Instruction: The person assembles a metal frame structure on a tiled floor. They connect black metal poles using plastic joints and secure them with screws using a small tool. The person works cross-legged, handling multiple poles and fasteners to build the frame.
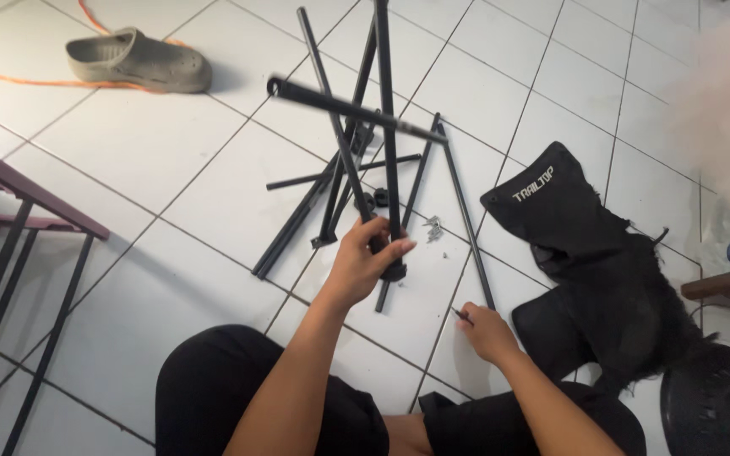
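A bundle of black metal rods point(356, 169) is gripped near its lower end by the left hand point(363, 260), fingers wrapped closed around it; the rods are held upright and fan out toward 12 o'clock, with one blurred rod crossing them. The right hand point(487, 331) is rested on the white tiled floor point(171, 152) at 4 o'clock from the left hand, closed around a small dark thin tool point(461, 316), its tip just showing. More loose black rods point(466, 228) are laid on the tiles under and beside the held bundle. A few small silvery fasteners point(433, 228) are seen near them. A black fabric cover point(601, 270) is crumpled at 3 o'clock. A grey clog point(138, 61) is lying at 10 o'clock, on an orange cable point(19, 80). A dark metal rack point(10, 245) is seen at 9 o'clock.
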